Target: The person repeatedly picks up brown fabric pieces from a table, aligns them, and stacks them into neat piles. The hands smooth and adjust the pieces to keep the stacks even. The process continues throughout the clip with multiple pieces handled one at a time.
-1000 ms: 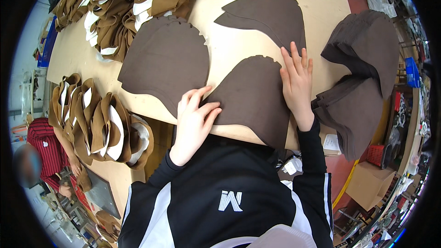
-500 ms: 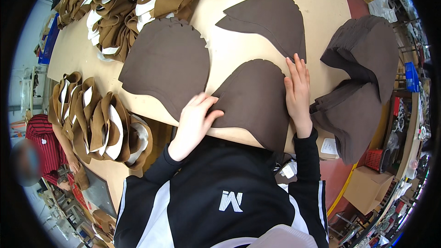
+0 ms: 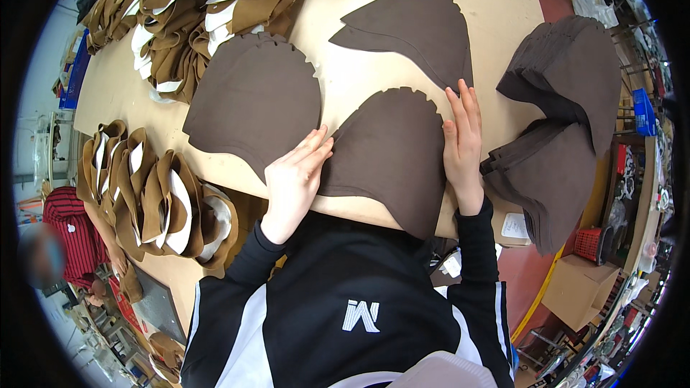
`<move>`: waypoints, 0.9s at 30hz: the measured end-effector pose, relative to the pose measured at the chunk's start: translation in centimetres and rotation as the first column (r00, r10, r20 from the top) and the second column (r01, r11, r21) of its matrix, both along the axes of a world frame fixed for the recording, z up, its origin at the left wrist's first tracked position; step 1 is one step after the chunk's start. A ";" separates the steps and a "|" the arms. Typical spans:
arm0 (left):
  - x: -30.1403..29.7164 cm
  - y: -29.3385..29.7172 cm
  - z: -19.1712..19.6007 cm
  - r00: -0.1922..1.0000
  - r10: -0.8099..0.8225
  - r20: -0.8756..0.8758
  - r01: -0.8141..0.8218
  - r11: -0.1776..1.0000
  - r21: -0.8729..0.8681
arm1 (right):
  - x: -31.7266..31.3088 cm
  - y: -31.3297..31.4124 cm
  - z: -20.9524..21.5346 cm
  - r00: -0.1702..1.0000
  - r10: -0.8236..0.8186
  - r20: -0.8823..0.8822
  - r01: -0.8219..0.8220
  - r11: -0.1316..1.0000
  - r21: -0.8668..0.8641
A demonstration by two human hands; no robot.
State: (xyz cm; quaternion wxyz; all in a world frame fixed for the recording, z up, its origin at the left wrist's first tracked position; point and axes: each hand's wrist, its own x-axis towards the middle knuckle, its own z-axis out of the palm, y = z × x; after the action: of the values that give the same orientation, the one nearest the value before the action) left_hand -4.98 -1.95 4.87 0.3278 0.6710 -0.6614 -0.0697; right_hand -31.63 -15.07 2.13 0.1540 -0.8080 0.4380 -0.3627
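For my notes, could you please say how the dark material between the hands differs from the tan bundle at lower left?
The dark material lies flat, while the tan bundle curls in folds. The dark material shows plain dark brown; the tan bundle shows tan and white. Both have curved edges.

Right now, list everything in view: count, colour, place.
Table: one, pale, centre
Dark panels: three flat lots, dark brown, left, far and near on the table; layers unclear
Thick pile: one, dark brown, table's right
Tan piles: two, tan and white, far left and near left
Card: one, white, beside the thick pile's lower end
Bins: two, blue, left and right edges
Bag: one, white, upper right
Basket: one, red, right
Box: one, brown, lower right
Board: one, grey, lower left
Co-worker: one, red-striped shirt, far left
Clutter: uncountable, mixed, both edges
Left hand: one, bare, between left and near panels
Right hand: one, bare, at the near panel's right edge
Top: one, black and white, bottom centre
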 end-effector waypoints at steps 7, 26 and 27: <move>9.9 0.1 3.0 0.914 0.386 -0.128 -0.403 0.901 -0.159 | -0.1 0.3 0.3 0.998 0.069 -0.009 -0.070 0.997 -0.021; -0.2 1.3 0.2 0.979 -0.128 0.161 0.101 0.981 0.166 | 1.3 -0.5 -1.3 0.825 -0.053 -0.563 0.134 0.985 0.104; -0.3 1.2 0.7 0.977 -0.157 0.147 0.141 0.984 0.111 | 0.7 -0.8 -1.4 0.873 -0.078 -0.481 0.148 0.983 0.107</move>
State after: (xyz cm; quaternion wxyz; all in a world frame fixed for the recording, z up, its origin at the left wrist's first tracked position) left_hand -5.23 -0.73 5.55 0.2352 0.6383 -0.7291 -0.0746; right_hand -30.91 -15.85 0.78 0.0769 -0.8323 0.5334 -0.1301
